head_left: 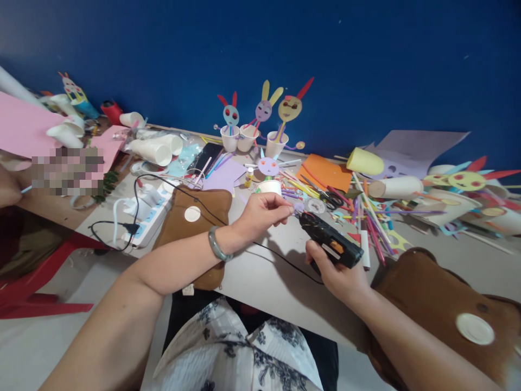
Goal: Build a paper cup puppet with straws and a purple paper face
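Observation:
My left hand [271, 216], with a bangle on the wrist, is closed in a pinch at the middle of the table. A small purple paper disc [299, 207] shows at its fingertips. My right hand [336, 271] is wrapped around a black glue gun [331, 239], whose nozzle points at the disc, close to my left fingers. Whether the nozzle touches the disc cannot be made out. Just behind my left hand stands a white paper cup [269, 187] with a purple rabbit face [268, 166] above it.
Three finished-looking cup rabbits [262, 111] stand against the blue wall [260, 43]. Scissors [331, 200], orange paper [323, 172] and coloured sticks lie right of centre. A power strip [152, 220] and brown cushions [203, 217] flank me; a black cord crosses the table. Another person's arm [10, 182] is left.

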Motion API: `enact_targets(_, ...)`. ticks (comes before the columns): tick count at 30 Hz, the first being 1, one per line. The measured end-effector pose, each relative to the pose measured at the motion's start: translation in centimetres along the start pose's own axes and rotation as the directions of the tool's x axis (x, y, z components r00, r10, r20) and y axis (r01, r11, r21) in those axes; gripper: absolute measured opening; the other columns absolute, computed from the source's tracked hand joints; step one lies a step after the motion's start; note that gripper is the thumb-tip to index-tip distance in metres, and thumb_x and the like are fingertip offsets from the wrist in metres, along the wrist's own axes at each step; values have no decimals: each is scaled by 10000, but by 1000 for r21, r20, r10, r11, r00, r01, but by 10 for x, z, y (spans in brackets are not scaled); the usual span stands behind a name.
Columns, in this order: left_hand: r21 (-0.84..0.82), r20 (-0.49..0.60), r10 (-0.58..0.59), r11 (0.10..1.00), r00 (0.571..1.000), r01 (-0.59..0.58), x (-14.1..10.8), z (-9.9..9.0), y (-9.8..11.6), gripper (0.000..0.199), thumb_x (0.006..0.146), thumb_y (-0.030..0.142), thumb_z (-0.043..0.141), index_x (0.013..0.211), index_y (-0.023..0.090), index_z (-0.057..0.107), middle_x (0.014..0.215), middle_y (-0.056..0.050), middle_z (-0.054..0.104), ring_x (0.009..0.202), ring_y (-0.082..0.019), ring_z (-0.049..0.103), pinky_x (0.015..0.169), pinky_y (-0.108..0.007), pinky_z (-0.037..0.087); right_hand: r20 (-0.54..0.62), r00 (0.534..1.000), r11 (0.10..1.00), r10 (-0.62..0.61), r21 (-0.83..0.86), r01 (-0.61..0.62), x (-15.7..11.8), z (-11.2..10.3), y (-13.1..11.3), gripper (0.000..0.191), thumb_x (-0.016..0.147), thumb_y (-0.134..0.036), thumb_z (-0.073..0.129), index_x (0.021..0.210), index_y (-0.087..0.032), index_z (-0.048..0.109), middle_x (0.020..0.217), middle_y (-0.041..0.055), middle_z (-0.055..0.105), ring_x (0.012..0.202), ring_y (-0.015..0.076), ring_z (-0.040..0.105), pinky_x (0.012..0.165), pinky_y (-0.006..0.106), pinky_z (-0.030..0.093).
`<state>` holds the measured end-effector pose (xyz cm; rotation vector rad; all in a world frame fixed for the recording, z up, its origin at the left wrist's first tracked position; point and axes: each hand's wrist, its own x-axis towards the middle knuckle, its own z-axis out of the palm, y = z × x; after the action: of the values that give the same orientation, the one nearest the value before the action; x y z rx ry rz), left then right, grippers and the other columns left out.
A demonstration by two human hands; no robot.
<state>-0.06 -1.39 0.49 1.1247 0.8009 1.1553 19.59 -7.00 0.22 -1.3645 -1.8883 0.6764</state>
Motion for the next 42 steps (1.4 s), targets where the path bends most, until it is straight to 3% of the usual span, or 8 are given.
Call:
enact_targets(23, -7, 0, -11, 1000, 1000, 11, 1, 0, 0, 212, 724, 284, 769, 677, 139, 621, 549, 32, 592, 506, -52, 501, 525, -210, 397, -30, 996, 996, -83, -43, 82, 0, 0, 3, 364, 938, -331, 563, 586, -241, 544, 508, 12, 602, 478, 169, 576, 488, 293, 464)
enact_targets(42, 19, 2, 10, 1000, 1000, -10, 2, -1, 0, 194, 733, 262, 750, 662, 143, 615, 543, 31, 585, 495, -54, 490, 520, -214, 393, -38, 998, 997, -46, -61, 44, 0, 1, 4, 345, 925, -376, 571, 611, -242, 523, 525, 17, 584, 499, 180, 571, 497, 304, 466)
